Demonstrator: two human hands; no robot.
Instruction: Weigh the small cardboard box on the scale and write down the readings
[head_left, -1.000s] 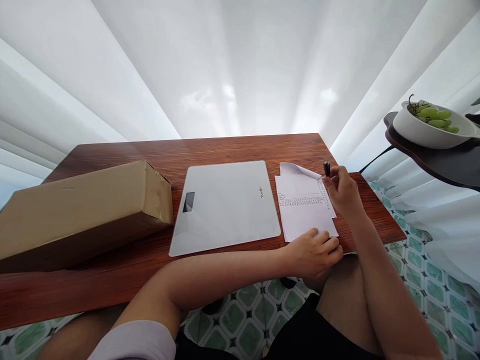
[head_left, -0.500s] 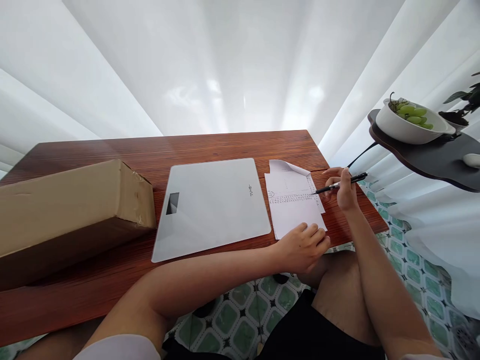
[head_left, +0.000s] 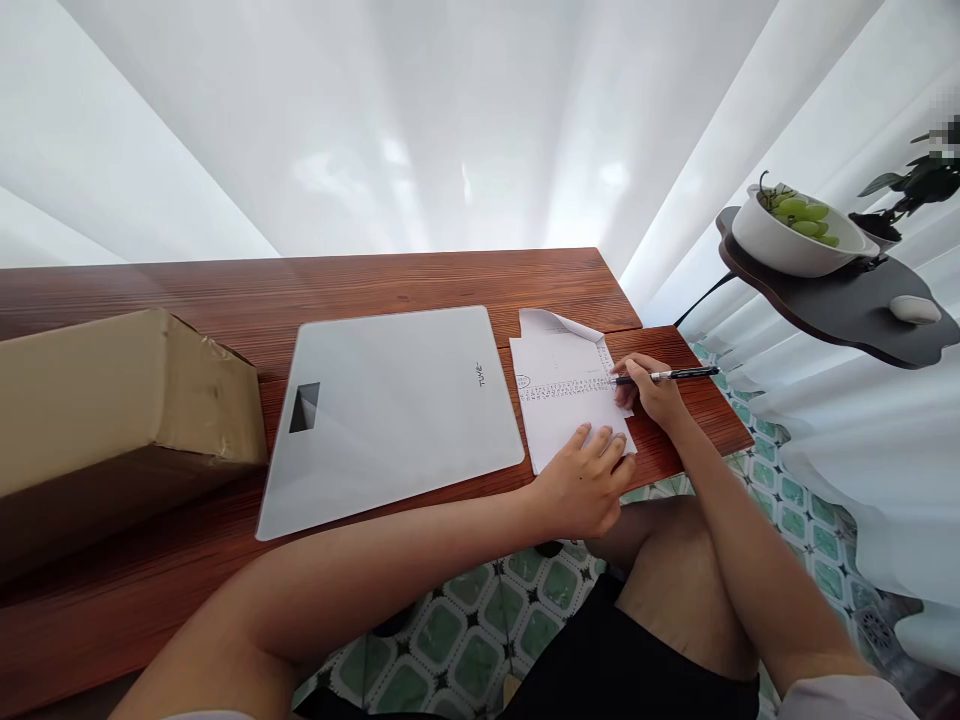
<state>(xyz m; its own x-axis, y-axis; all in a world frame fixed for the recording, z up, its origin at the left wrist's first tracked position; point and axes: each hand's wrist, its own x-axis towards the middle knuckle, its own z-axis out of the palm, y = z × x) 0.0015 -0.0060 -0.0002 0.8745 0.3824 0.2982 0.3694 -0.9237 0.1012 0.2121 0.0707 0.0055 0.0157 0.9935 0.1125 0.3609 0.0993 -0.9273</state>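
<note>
White paper sheets (head_left: 556, 362) lie on the wooden table, with rows of small handwriting across them and a curled top corner. On their lower edge rests my left hand (head_left: 583, 482), palm down, its fingers spread and pressing the paper. My right hand (head_left: 651, 392) grips a black pen (head_left: 691, 373) at the right side of the sheets. The pen lies nearly level, its tip at the right end of the written rows. Just left of the papers is a flat white panel (head_left: 397, 410) with a small dark window and a printed logo.
A brown cardboard box (head_left: 82, 390) stands on the left of the wooden table (head_left: 450, 272). Beyond the table's right end, a dark wavy shelf (head_left: 832, 318) carries a white bowl (head_left: 795, 255) of green grapes, a white mouse-like object (head_left: 914, 310) and a potted plant (head_left: 919, 185).
My right hand has come down and left onto the paper, the pen tilting nearer level. My left hand has slid slightly up onto the sheets with fingers wider. The view has shifted right.
</note>
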